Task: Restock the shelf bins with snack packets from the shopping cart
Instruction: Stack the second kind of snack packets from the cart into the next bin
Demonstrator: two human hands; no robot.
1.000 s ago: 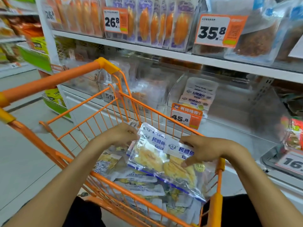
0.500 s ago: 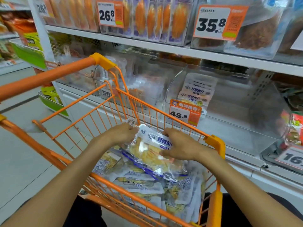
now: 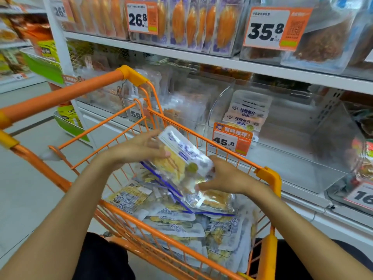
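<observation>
Both hands hold one clear plastic snack packet w/ white-and-blue label and yellow pieces inside (image 3: pixel 181 160), raised above the orange wire shopping cart (image 3: pixel 268 174) and tilted, label end up toward the shelf. Left hand (image 3: pixel 137 150) grasps the packet's left edge, thumb across the front, fingers behind. Right hand (image 3: pixel 224 178) grips the lower right corner, thumb on the front film; the fingers behind can't be seen. Packet is blurred, so label text is unreadable. Under it, a pile of similar clear snack packets (image 3: pixel 181 225) fills the cart basket, lying flat and overlapping, some w/ blue edge strips. Cart sits just beside the white shelf unit, its orange handle bar (image 3: pixel 60 98) at upper left. Straight ahead on the mid shelf is a clear plastic shelf bin (image 3: pixel 302 158), an orange-and-white price tag reading 45.8 (image 3: pixel 232 141) clipped to its front lip; a few matching packets stacked at the bin's back left (image 3: pixel 248 114), the rest of the bin floor bare. Bins to the left hold other pale packets, blurred. Upper shelf: clear packs of orange strips (image 3: pixel 191 23) behind a 26.8 tag (image 3: pixel 141 17), and brown shredded snack packs (image 3: pixel 323 43) by a 35.8 tag (image 3: pixel 270 29). Grey floor (image 3: pixel 26 188) at left.
</observation>
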